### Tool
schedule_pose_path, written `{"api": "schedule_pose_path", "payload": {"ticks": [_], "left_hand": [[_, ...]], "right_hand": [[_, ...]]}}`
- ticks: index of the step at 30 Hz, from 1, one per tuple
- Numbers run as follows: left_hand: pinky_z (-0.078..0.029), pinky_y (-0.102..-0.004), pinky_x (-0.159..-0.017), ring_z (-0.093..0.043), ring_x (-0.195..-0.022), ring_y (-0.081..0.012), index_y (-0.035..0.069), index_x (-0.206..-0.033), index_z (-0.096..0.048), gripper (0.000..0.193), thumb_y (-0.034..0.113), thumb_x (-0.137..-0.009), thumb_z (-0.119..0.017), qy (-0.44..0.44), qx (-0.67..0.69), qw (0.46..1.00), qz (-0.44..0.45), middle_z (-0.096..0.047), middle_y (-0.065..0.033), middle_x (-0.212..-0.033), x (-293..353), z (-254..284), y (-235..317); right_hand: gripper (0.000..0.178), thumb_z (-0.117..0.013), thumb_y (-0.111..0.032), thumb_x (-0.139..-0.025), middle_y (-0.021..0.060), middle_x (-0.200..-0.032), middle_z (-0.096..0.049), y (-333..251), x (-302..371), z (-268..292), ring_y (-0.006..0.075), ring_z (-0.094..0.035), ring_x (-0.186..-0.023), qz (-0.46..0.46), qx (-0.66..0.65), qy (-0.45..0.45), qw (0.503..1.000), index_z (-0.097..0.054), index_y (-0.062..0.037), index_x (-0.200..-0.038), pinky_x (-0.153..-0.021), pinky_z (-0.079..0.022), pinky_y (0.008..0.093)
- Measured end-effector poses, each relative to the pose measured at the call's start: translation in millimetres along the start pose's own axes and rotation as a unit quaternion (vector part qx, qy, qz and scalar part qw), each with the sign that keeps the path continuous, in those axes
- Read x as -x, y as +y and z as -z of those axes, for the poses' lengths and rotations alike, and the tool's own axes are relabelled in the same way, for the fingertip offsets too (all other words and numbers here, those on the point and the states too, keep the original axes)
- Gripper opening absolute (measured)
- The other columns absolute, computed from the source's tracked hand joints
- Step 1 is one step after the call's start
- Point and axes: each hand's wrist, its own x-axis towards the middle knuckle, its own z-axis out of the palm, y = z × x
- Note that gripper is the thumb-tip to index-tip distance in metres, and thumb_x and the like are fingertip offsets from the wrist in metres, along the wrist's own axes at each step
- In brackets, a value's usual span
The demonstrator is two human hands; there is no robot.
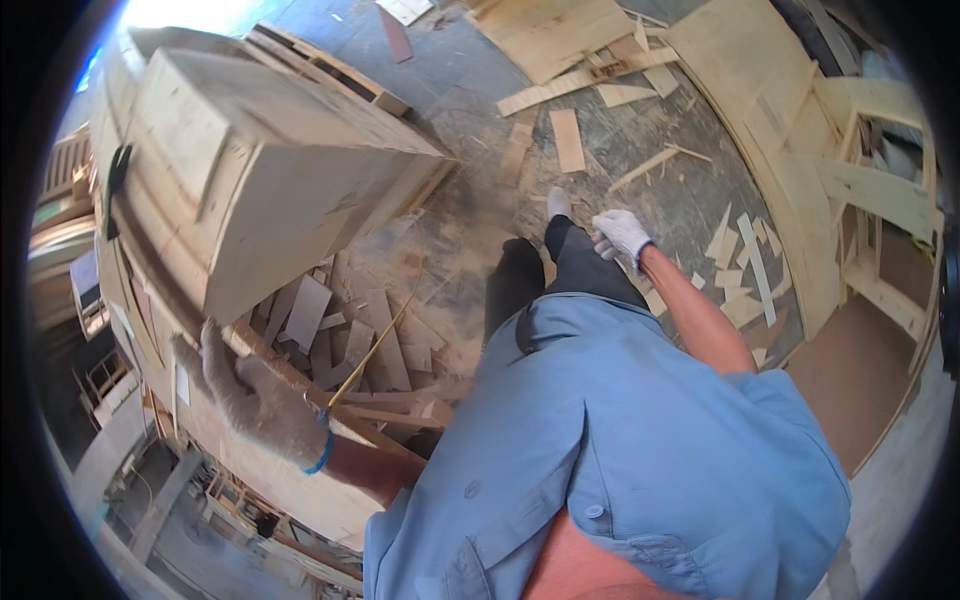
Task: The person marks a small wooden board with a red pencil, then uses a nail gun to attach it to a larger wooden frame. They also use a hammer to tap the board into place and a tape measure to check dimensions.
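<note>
My left hand (262, 405), in a pale work glove with a blue cuff, is open at the left, its fingers apart. It is beside the wooden edge (285, 375) of a large plywood structure, below the corner of a big plywood box (300, 215); I cannot tell whether it touches the wood. A thin yellow strip (375, 350) slants up from near the left wrist; what it is attached to is unclear. My right hand (622, 237), in a white glove with a dark cuff, is by my right leg, its fingers curled in with nothing visible in them.
Plywood offcuts (385, 340) are heaped inside the structure's edge. More scraps (740, 265) and a short board (567, 141) litter the dusty floor. Large sheets (555, 35) are at the top, and a plywood frame (880, 200) stands at the right. A wooden pallet (330, 65) is behind the box.
</note>
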Motion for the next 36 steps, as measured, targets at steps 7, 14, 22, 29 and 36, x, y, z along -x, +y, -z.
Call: {"api": "schedule_pose_path", "payload": {"ticks": [7, 14, 22, 29, 36], "left_hand": [[-0.048, -0.0455, -0.122, -0.064, -0.134, -0.0335, -0.004, -0.133, -0.072, 0.033, 0.004, -0.106, -0.056, 0.071, -0.035, 0.996, -0.051, -0.063, -0.0235, -0.149, 4, -7, 10], [-0.048, -0.0388, -0.114, -0.065, -0.13, -0.0268, -0.006, -0.136, -0.068, 0.039, 0.001, -0.101, -0.054, -0.349, 0.213, 0.913, 0.011, -0.07, -0.0175, -0.137, 77, -111, 62], [-0.053, -0.0378, -0.103, -0.072, -0.118, -0.0301, 0.0, -0.133, -0.071, 0.038, 0.018, -0.101, -0.06, -0.645, 0.112, 0.756, 0.02, -0.075, -0.0203, -0.126, 164, -263, -59], [-0.055, -0.0355, -0.096, -0.074, -0.107, -0.0253, 0.001, -0.133, -0.072, 0.039, 0.019, -0.1, -0.059, -0.694, 0.09, 0.714, 0.001, -0.078, -0.0184, -0.116, 174, -331, -74], [-0.057, -0.0324, -0.087, -0.072, -0.097, -0.0181, -0.001, -0.125, -0.076, 0.036, 0.014, -0.096, -0.06, -0.708, 0.088, 0.701, -0.015, -0.078, -0.0118, -0.109, 204, -374, -85]], "right_hand": [[0.027, -0.065, -0.029, -0.102, 0.0113, -0.086, -0.072, 40, 4, 11, 0.0236, -0.069, -0.062, -0.065, -0.01, 0.041, 0.997, -0.069, -0.0031, -0.107, -0.05, -0.057, 0.0367], [0.023, -0.064, -0.027, -0.101, 0.0102, -0.082, -0.072, 103, 6, 28, 0.0223, -0.067, -0.059, -0.144, -0.098, 0.094, 0.98, -0.069, -0.0042, -0.104, -0.048, -0.055, 0.0353], [0.029, -0.064, -0.029, -0.102, 0.0093, -0.087, -0.074, 119, 39, 15, 0.0225, -0.071, -0.066, -0.099, -0.125, 0.093, 0.983, -0.071, -0.0017, -0.11, -0.051, -0.057, 0.0357], [0.028, -0.064, -0.027, -0.101, 0.0089, -0.081, -0.073, 181, 62, -10, 0.0191, -0.068, -0.06, -0.112, -0.184, 0.142, 0.966, -0.073, -0.0013, -0.103, -0.049, -0.053, 0.0337], [0.026, -0.065, -0.027, -0.1, 0.0078, -0.081, -0.074, 217, 95, 13, 0.0158, -0.066, -0.058, -0.119, -0.269, 0.188, 0.937, -0.073, -0.003, -0.105, -0.047, -0.049, 0.0322]]}}
